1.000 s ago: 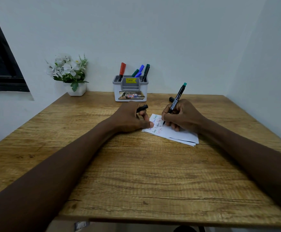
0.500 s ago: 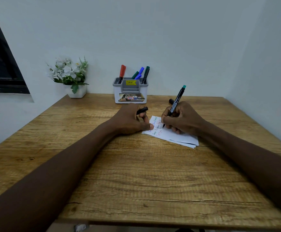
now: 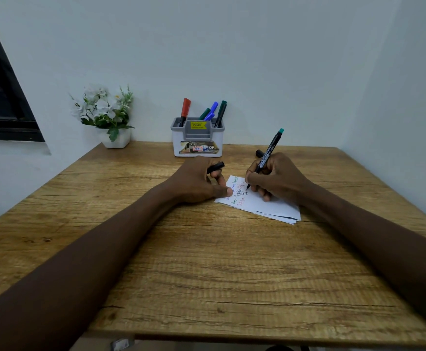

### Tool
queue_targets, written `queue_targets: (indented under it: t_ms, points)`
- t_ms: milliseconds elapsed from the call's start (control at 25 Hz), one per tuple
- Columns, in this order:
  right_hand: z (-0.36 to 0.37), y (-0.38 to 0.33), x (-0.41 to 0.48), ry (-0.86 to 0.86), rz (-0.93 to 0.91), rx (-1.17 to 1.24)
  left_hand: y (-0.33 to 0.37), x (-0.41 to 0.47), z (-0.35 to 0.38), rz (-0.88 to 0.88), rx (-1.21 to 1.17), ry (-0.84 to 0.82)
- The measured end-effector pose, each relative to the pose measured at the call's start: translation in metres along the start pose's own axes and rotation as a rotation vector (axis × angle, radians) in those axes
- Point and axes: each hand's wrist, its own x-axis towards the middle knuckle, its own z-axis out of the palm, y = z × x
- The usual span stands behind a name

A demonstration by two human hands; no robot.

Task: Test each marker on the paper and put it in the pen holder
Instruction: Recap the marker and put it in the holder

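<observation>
Little has changed over the last 1 s. The right hand [image 3: 275,181] still grips the black marker with a teal end [image 3: 270,150] in a writing hold, tip down on the white paper stack [image 3: 270,209], with barely any shift at the scribbles. The left hand [image 3: 196,183] still curls round the black cap [image 3: 215,167], its thumb pressing the paper's 9 o'clock edge. The view has drifted slightly; nothing on the table has moved.

My read is that this marker's test is still running, with capping and dropping it in the holder left to do.

The white and grey plastic pen holder [image 3: 176,138] stands at 11 o'clock from the paper, at the far edge of the wooden table [image 3: 206,274], close to the wall. It has 5 markers in it, and there is a gap between the red marker [image 3: 185,108] and the others.

1 more dark marker [image 3: 258,153] lies just behind the right hand at 12 o'clock, mostly hidden.

The route from paper to holder runs over bare wood, with the left hand just beside it. The paper sits well apart from the table's 3 o'clock edge. A white pot of flowers [image 3: 116,140] at 10 o'clock is well apart from everything.
</observation>
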Motion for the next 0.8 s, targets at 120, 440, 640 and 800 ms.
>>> queue_targets:
  t_ms: [120,440,640,800]
  points:
    - [-0.0001,0.0002,0.0003,0.003,0.004,0.001,0.0017,0.0002,0.0009,-0.004,-0.002,0.004]
    - [0.0006,-0.0015,0.0017,0.022,0.033,-0.008,0.0018,-0.0012,0.001,0.001,0.007,0.01]
    - [0.0002,-0.0001,0.0027,0.022,0.037,-0.007,0.002,-0.0004,0.0003,-0.004,-0.003,0.005]
    - [0.0015,-0.0014,0.0027,0.024,0.023,-0.045,0.0017,0.0001,0.0006,0.0,0.005,0.002]
